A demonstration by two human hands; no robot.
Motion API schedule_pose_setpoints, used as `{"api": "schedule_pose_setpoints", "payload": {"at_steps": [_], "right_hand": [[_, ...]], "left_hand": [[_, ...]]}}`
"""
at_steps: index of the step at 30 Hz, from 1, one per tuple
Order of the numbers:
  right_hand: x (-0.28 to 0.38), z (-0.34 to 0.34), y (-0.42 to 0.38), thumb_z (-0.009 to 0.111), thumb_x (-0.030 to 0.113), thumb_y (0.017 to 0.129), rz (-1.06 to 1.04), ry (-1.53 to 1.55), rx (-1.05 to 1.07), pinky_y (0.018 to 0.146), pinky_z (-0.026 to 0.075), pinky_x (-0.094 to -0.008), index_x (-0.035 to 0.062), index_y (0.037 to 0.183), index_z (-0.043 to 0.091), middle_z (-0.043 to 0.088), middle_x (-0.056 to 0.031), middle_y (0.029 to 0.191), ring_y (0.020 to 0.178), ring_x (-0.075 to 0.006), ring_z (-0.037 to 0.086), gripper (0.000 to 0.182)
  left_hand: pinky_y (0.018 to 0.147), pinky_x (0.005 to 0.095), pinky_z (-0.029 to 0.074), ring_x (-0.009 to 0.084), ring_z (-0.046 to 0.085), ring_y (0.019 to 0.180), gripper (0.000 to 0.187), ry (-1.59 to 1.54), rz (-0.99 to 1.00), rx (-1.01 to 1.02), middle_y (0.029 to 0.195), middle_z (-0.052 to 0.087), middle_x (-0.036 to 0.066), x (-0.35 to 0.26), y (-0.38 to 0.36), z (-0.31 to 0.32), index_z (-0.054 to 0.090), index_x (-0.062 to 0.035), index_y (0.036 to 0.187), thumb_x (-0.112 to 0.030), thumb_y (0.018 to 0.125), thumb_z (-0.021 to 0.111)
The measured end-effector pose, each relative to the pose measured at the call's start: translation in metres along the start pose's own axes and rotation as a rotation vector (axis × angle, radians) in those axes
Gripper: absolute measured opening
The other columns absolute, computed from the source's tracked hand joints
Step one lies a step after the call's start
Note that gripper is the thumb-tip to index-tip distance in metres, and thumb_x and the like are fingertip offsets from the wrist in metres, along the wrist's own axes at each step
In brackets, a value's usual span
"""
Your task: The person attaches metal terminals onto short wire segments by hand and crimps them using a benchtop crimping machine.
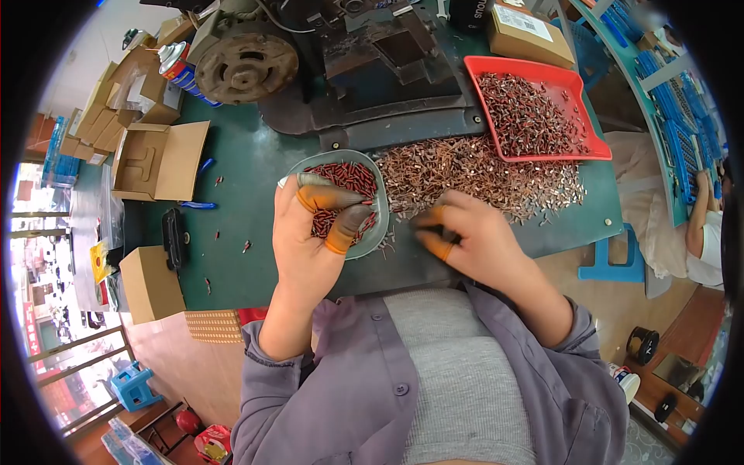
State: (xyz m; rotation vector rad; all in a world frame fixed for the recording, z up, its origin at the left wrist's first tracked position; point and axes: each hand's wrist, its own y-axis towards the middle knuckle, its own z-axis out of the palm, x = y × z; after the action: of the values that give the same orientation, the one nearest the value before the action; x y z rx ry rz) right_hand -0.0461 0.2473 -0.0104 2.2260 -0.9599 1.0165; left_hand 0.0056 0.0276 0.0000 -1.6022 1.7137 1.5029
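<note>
My left hand (298, 221) is over a grey-green bowl (381, 225) of small dark-red cylindrical parts (349, 177). Its thumb and forefinger, in stained orange finger covers, are bent together above the parts; whatever they pinch is too small to make out. My right hand (480, 236) is at the near left edge of a heap of small copper-coloured metal pieces (465, 174). Orange covers show on its fingers too, curled toward the thumb, and their tips are blurred. I cannot make out what is between them.
A red tray (601, 147) of similar red and metal parts stands at the heap's right. Behind is a dark machine (387, 62) with a round wheel (246, 70). An open cardboard box (182, 163), blue-handled pliers (200, 205) and stray parts lie left. A co-worker's arm (701, 205) shows far right.
</note>
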Motion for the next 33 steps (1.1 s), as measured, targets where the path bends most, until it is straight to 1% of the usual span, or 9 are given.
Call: {"api": "schedule_pose_setpoints", "payload": {"at_steps": [2,4,6,10,12,19,22,28,33], "right_hand": [[-0.003,0.012,-0.003,0.073,0.011,0.076,-0.138,-0.230,-0.078,0.062,0.051,-0.0333,0.0082,0.093,0.068,0.060,-0.0068,0.084,0.074,-0.0245,0.062,0.018],[-0.005,0.014,-0.004,0.075,0.014,0.074,-0.146,-0.279,-0.078,0.064,0.052,-0.0350,0.0091,0.093,0.068,0.058,-0.0067,0.084,0.076,-0.0267,0.062,0.021],[-0.007,0.011,-0.008,0.075,0.013,0.074,-0.215,-0.343,-0.069,0.064,0.051,-0.0350,0.0095,0.093,0.068,0.058,-0.0064,0.084,0.077,-0.0259,0.061,0.021],[-0.011,-0.003,-0.020,0.076,0.013,0.072,-0.190,-0.304,-0.001,0.065,0.051,-0.0361,0.0097,0.093,0.068,0.058,-0.0063,0.084,0.078,-0.0263,0.060,0.023],[-0.015,-0.004,-0.026,0.078,0.014,0.070,-0.184,-0.267,-0.007,0.066,0.051,-0.0371,0.0096,0.095,0.068,0.057,-0.0068,0.083,0.078,-0.0272,0.060,0.027],[-0.013,0.002,-0.036,0.080,0.020,0.067,-0.189,-0.336,-0.054,0.066,0.050,-0.0366,0.0104,0.104,0.067,0.056,-0.0066,0.088,0.081,-0.0268,0.057,0.041],[-0.012,-0.001,-0.039,0.081,0.025,0.065,-0.234,-0.385,0.033,0.065,0.050,-0.0356,0.0119,0.105,0.067,0.054,-0.0047,0.087,0.080,-0.0250,0.055,0.044],[-0.015,0.000,-0.043,0.081,0.026,0.065,-0.375,-0.386,0.073,0.061,0.048,-0.0335,0.0144,0.096,0.067,0.053,-0.0020,0.084,0.076,-0.0223,0.053,0.035],[-0.017,0.007,-0.046,0.081,0.014,0.065,-0.398,-0.240,0.025,0.057,0.048,-0.0313,0.0131,0.081,0.065,0.056,0.0005,0.076,0.066,-0.0211,0.053,0.023]], "left_hand": [[0.078,0.0321,0.043,0.0232,0.053,0.086,0.017,-0.012,0.000,-0.002,0.088,0.063,0.006,-0.002,0.000,0.002,0.066,-0.0066,0.087,-0.011,0.075,0.078],[0.078,0.0322,0.042,0.0233,0.053,0.086,0.017,-0.024,-0.003,-0.001,0.088,0.062,0.006,-0.002,-0.002,0.001,0.065,-0.0062,0.086,-0.011,0.076,0.078],[0.081,0.0243,0.042,0.0133,0.053,0.087,0.015,0.006,0.050,0.084,0.096,0.053,0.003,0.001,-0.005,-0.004,0.061,-0.0009,0.092,-0.007,0.084,0.073],[0.081,0.0243,0.042,0.0132,0.053,0.087,0.014,-0.066,0.002,0.093,0.096,0.054,0.003,-0.002,-0.008,-0.004,0.061,-0.0005,0.092,-0.005,0.084,0.072],[0.078,0.0288,0.044,0.0192,0.057,0.085,0.017,-0.118,-0.102,0.032,0.087,0.061,0.004,-0.007,-0.009,0.000,0.066,-0.0046,0.089,-0.007,0.076,0.077],[0.077,0.0291,0.044,0.0195,0.057,0.085,0.016,-0.138,-0.064,0.072,0.087,0.061,0.004,-0.009,-0.012,0.006,0.066,-0.0049,0.090,-0.005,0.077,0.076],[0.077,0.0293,0.044,0.0194,0.057,0.085,0.016,-0.154,-0.037,0.097,0.087,0.061,0.004,-0.009,-0.014,0.007,0.066,-0.0054,0.089,-0.005,0.076,0.076],[0.076,0.0298,0.044,0.0191,0.056,0.083,0.017,-0.139,-0.034,0.087,0.087,0.061,0.004,-0.008,-0.016,0.011,0.066,-0.0056,0.089,-0.005,0.076,0.076],[0.081,0.0264,0.043,0.0155,0.056,0.087,0.015,-0.071,0.024,0.154,0.089,0.058,0.004,-0.008,-0.016,0.012,0.064,-0.0021,0.089,0.000,0.078,0.073]]}}
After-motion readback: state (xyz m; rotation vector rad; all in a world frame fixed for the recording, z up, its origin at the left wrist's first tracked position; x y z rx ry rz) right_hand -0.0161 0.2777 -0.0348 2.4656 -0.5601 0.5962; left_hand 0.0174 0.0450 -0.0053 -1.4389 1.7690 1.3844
